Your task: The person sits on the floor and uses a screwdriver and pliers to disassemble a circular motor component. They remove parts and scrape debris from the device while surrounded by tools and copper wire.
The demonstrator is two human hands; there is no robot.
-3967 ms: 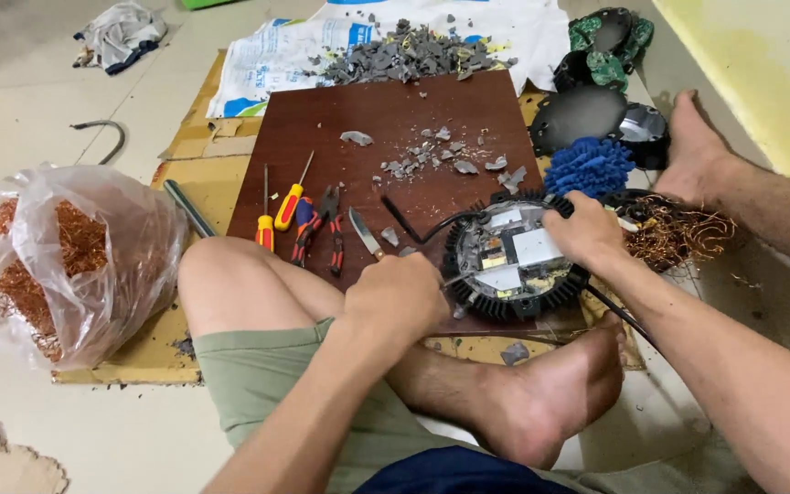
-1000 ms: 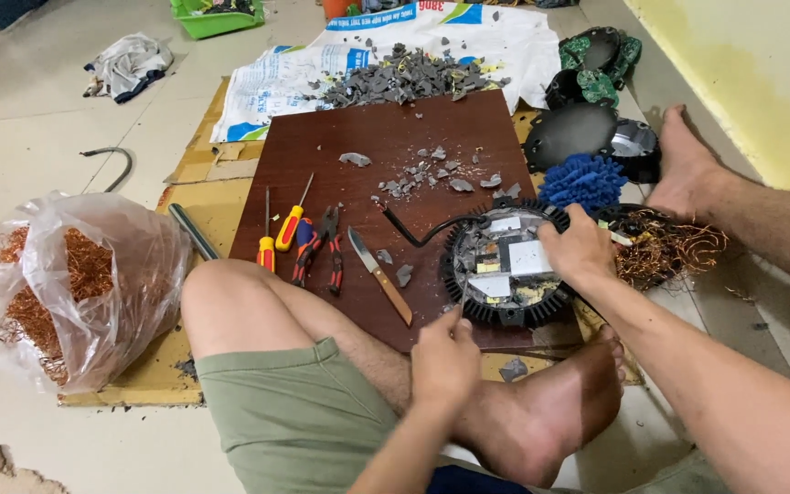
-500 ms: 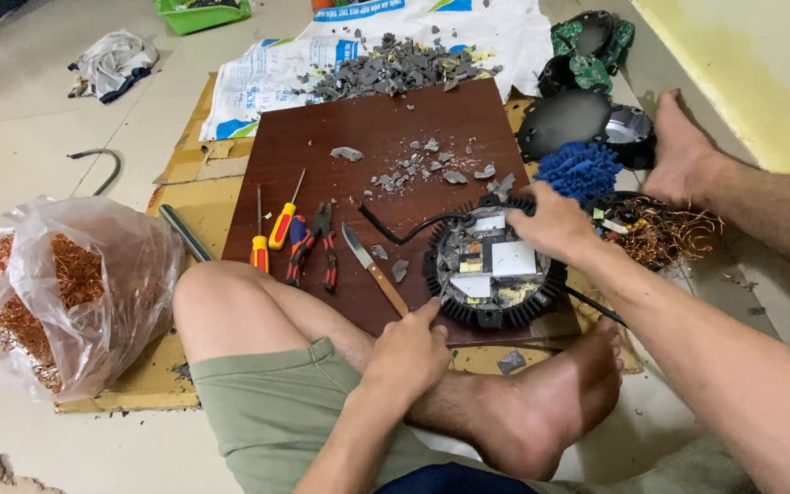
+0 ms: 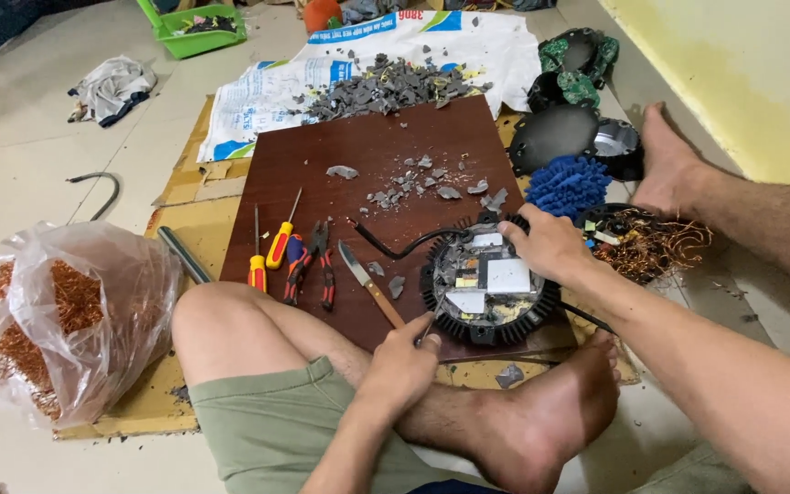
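Head view looks down on a person seated on the floor with a dark brown board (image 4: 358, 174) across the lap side, and everything else is best placed from that board. At its near right corner lies a round black finned electronic unit (image 4: 489, 284), face up with its circuit parts showing. The right hand (image 4: 546, 245) grips the unit's far right rim, fingers curled over the edge — seemingly to pin it flat and stop it turning. The left hand (image 4: 401, 359), at the board's near edge, is closed around something thin whose tip meets the unit's near rim; what it is I cannot tell. A wooden-handled knife (image 4: 369, 284) lies just left of the unit, and pliers (image 4: 308, 265) and two screwdrivers (image 4: 267, 252) lie further left on the board, within reach. Grey broken fragments (image 4: 386, 87) pile beyond the board's far edge, and a clear bag of copper wire (image 4: 57, 320) sits well off its left side — scrap apparently kept sorted by kind.
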